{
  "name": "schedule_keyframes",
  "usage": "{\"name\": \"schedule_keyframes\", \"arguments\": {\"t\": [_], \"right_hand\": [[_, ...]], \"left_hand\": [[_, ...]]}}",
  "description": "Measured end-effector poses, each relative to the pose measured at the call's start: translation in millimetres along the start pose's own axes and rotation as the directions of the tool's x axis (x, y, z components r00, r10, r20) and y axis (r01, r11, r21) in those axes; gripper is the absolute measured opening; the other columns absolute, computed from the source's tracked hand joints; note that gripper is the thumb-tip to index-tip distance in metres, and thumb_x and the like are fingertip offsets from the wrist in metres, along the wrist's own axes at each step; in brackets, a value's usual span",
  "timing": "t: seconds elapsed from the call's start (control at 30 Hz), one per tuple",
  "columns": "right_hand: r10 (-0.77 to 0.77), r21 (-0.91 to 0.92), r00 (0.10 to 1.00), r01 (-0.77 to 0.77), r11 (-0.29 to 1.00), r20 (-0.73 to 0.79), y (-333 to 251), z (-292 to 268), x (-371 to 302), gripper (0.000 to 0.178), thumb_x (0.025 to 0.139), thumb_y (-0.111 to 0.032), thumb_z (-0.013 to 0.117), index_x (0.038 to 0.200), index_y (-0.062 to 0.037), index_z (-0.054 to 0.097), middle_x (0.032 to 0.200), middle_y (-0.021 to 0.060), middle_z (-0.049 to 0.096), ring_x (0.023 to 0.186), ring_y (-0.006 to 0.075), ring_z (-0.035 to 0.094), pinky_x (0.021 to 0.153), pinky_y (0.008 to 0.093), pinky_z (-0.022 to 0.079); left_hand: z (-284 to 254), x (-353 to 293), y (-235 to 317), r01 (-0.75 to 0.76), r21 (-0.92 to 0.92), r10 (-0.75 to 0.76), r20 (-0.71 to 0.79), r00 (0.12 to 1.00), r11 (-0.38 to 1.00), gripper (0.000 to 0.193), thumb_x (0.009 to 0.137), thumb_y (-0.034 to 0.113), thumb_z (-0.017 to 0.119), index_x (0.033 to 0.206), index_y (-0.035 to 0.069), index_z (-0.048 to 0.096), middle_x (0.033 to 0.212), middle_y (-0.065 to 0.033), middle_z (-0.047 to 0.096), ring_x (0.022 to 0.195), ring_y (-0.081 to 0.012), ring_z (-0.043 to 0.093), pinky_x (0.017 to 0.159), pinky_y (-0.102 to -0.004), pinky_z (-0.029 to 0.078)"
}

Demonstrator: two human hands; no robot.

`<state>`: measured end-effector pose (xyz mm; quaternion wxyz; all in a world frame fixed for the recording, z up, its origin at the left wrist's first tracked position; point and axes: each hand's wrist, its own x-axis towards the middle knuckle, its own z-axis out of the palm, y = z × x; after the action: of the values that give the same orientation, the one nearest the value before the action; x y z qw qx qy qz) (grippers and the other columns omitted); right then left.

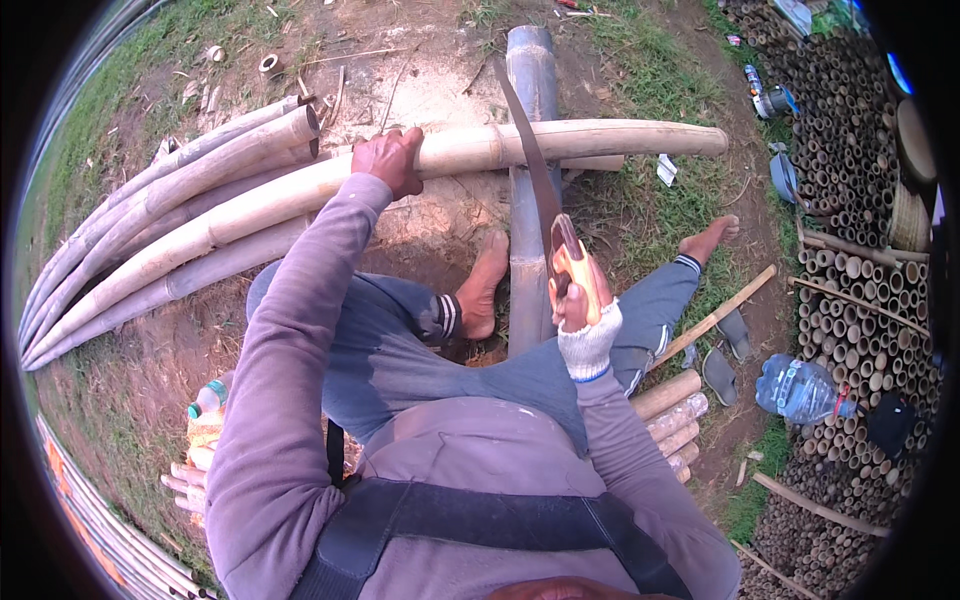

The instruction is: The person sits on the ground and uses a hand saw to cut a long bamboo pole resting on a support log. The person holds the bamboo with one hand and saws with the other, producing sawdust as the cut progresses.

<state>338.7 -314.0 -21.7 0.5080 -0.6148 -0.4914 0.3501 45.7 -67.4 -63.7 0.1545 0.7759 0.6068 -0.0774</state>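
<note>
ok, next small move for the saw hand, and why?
Probably have the right hand settle the saw against the pale pole: the blade crosses it in view, contact unclear, while the left hand grips the pole, which lies across the grey log.

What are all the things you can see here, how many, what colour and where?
Log: 1, blue-grey, centre
Long pole: 1, pale tan, across the log
Other poles: several, tan and grey, left
Saw: 1, dark blade, orange-brown handle, centre
Tubes: too many to count, brown, right
Big bottle: 1, clear bluish, right
Slippers: 2, grey, right
Grass: patches, green, both sides
Small far-right items: uncounted, unclear
Glove: 1, whitish, below the saw
Feet: 2, bare, either side of the log
Left fingers: bare, around the long pole
Right fingers: bare-tipped, around the saw's handle
</note>
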Motion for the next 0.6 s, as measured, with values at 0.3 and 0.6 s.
{"name": "schedule_keyframes", "arguments": {"t": [0.3, 0.6], "right_hand": [[0.065, 0.002, 0.997, -0.065, 0.998, 0.04, -30.3, -11.1, -5.5, 0.057, 0.109, -0.036, 0.066, 0.148, 0.0056, 0.057, 0.105, 0.0084, 0.073, 0.073, 0.0087, 0.064, 0.067, 0.025, 0.054], [0.079, 0.1, 0.996, -0.073, 0.992, -0.052, 3.7, 24.8, 33.1, 0.057, 0.107, -0.038, 0.067, 0.142, 0.0065, 0.061, 0.115, 0.0114, 0.075, 0.086, 0.0117, 0.068, 0.074, 0.0264, 0.055]], "left_hand": [[-4.0, -1.1, -5.5, 0.019, -0.012, -0.019, 0.004, 1.0, 1.0, 0.058, 0.077, 0.029, 0.088, 0.127, 0.016, 0.063, 0.121, -0.015, 0.073, 0.112, -0.0353, 0.075, 0.1, -0.0548, 0.056], [-4.6, -3.9, 3.8, -0.021, 0.009, 0.021, -0.012, 1.0, 1.0, 0.062, 0.075, 0.033, 0.089, 0.126, 0.014, 0.062, 0.119, -0.0156, 0.073, 0.109, -0.0376, 0.075, 0.094, -0.0507, 0.059]]}}
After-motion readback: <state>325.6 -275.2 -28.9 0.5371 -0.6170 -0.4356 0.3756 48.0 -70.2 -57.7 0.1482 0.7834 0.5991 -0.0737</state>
